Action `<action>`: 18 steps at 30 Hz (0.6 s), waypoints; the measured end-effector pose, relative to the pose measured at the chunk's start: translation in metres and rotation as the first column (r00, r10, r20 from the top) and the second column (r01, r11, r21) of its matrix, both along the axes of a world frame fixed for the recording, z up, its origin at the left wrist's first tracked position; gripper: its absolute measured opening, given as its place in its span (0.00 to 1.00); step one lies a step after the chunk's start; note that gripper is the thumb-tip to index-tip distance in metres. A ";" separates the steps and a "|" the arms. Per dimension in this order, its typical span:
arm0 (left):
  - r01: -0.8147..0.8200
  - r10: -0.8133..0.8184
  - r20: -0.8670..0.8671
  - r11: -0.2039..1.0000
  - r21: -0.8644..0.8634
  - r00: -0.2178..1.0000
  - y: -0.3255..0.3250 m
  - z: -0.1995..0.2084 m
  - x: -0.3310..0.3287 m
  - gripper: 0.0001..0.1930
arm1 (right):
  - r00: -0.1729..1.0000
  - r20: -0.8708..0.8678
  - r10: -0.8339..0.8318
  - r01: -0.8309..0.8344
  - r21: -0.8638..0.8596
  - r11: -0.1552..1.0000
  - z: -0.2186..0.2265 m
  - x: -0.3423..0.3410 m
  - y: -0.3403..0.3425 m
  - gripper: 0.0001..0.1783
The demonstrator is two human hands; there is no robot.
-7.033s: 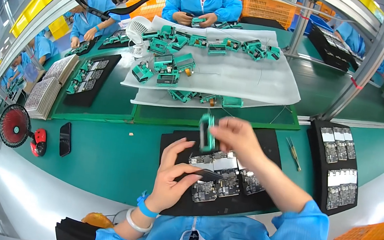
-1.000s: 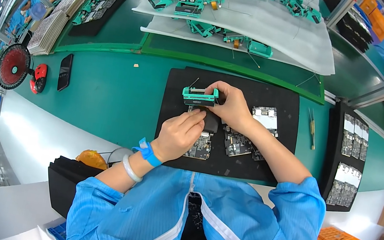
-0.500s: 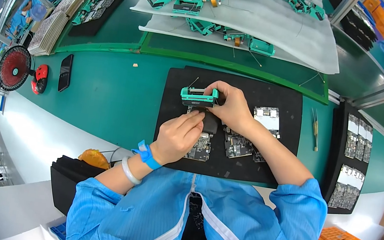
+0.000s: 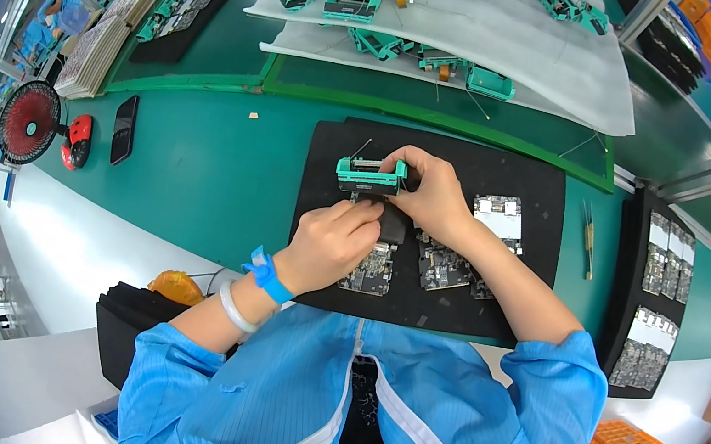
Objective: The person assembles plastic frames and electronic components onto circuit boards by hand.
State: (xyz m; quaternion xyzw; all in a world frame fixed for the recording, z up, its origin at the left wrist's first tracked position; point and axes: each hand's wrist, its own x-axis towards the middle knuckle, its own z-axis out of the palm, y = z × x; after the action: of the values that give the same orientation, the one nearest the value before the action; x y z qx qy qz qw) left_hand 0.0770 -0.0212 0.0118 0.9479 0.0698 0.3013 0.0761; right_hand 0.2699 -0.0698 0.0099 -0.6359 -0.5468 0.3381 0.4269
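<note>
My right hand (image 4: 436, 198) grips the right end of a teal-and-black plastic module (image 4: 369, 178), thumb below and fingers on top. A thin wire sticks up from the module's left side. Just below it, my left hand (image 4: 336, 236) has its fingers pinched together at the lower edge; whatever lies between the fingertips is hidden. Under the hands a circuit board (image 4: 369, 271) lies partly covered by a dark flap. More boards, one bare (image 4: 441, 268) and one with a white label (image 4: 499, 209), rest on the black mat (image 4: 312, 262) by my right forearm.
Tweezers (image 4: 589, 240) lie right of the mat, before a black tray (image 4: 628, 293) of boards. Several teal modules (image 4: 352, 6) sit on white foam sheets (image 4: 563, 83) behind a green ledge. At left are a phone (image 4: 124, 130) and a small fan (image 4: 29, 124).
My left hand's fingers have shifted slightly at the module's lower edge. My right hand keeps its grip, and the whole view has moved a little.
</note>
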 end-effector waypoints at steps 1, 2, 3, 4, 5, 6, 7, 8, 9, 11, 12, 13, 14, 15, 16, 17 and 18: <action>0.003 -0.004 -0.022 1.000 -0.026 1.000 0.001 0.003 0.002 0.07 | 1.000 -0.025 -0.004 0.005 0.039 0.999 -0.005 0.001 0.001 0.15; 0.010 -0.012 -0.044 0.999 -0.052 0.999 0.002 0.005 0.003 0.07 | 0.999 -0.051 -0.011 0.015 0.079 0.997 -0.008 0.002 0.001 0.15; 0.010 -0.012 -0.046 0.999 -0.052 0.999 0.003 0.006 0.002 0.07 | 0.999 -0.048 -0.009 0.013 0.081 0.997 -0.007 0.002 0.002 0.15; 0.013 -0.018 -0.080 0.998 -0.060 0.997 0.003 0.008 0.002 0.07 | 0.999 -0.049 -0.010 0.014 0.083 0.996 -0.006 0.002 0.003 0.15; 0.020 -0.027 -0.111 0.997 -0.069 0.993 0.002 0.009 0.003 0.08 | 1.000 -0.023 -0.016 0.018 0.079 0.997 -0.004 0.002 0.003 0.15; 0.024 -0.032 -0.108 0.998 -0.066 0.994 0.002 0.010 0.003 0.08 | 1.000 0.004 -0.024 0.023 0.078 0.997 -0.002 0.002 0.002 0.16; 0.028 -0.032 -0.134 0.999 -0.036 0.990 0.003 0.010 0.003 0.08 | 1.000 0.009 -0.029 0.029 0.083 0.996 -0.001 0.002 0.002 0.16; 0.036 -0.036 -0.157 0.999 0.001 0.987 0.004 0.012 0.005 0.08 | 0.999 -0.022 -0.030 0.032 0.096 0.995 -0.001 0.002 0.001 0.16; 0.049 -0.046 -0.149 0.999 0.013 0.988 0.003 0.015 0.005 0.08 | 0.998 -0.051 -0.032 0.037 0.111 0.993 -0.001 0.004 0.001 0.16; 0.070 -0.067 -0.141 0.997 0.017 0.988 -0.001 0.022 0.004 0.08 | 0.999 0.032 -0.021 0.017 0.127 0.992 0.000 0.001 -0.007 0.19; 0.040 -0.043 -0.189 0.999 -0.019 0.981 -0.001 0.018 0.001 0.07 | 0.994 0.106 0.002 -0.016 0.130 0.991 0.001 0.003 -0.003 0.22; 0.031 -0.039 -0.215 0.999 -0.037 0.976 0.000 0.017 0.001 0.07 | 0.982 0.166 0.085 -0.084 -0.014 0.996 0.003 0.012 0.000 0.30; 0.021 -0.037 -0.250 0.998 -0.066 0.968 0.002 0.015 0.000 0.07 | 0.955 0.255 0.149 -0.150 -0.013 0.989 0.009 0.019 0.003 0.40; 0.027 -0.039 -0.242 0.998 -0.054 0.970 0.003 0.014 -0.002 0.07 | 0.930 0.342 0.136 -0.139 -0.017 0.990 0.022 0.027 0.005 0.43; 0.030 -0.041 -0.209 0.998 -0.051 0.977 0.005 0.013 -0.002 0.07 | 0.897 0.423 0.127 -0.129 -0.024 0.991 0.038 0.036 0.013 0.47; 0.033 -0.042 -0.175 0.998 -0.054 0.984 0.005 0.012 -0.003 0.07 | 0.944 0.295 0.146 -0.148 -0.018 0.989 0.055 0.051 0.030 0.47; 0.030 -0.039 -0.169 0.998 -0.055 0.985 0.005 0.012 -0.004 0.07 | 0.962 0.255 0.104 -0.125 0.070 0.990 0.075 0.059 0.046 0.40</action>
State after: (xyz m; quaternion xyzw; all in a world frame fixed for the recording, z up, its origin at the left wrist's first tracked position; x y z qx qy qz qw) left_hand 0.0729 -0.0165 0.0239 0.9690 0.0674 0.2160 0.0997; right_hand 0.3287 -0.0237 0.0849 -0.6220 -0.6461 0.2557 0.3610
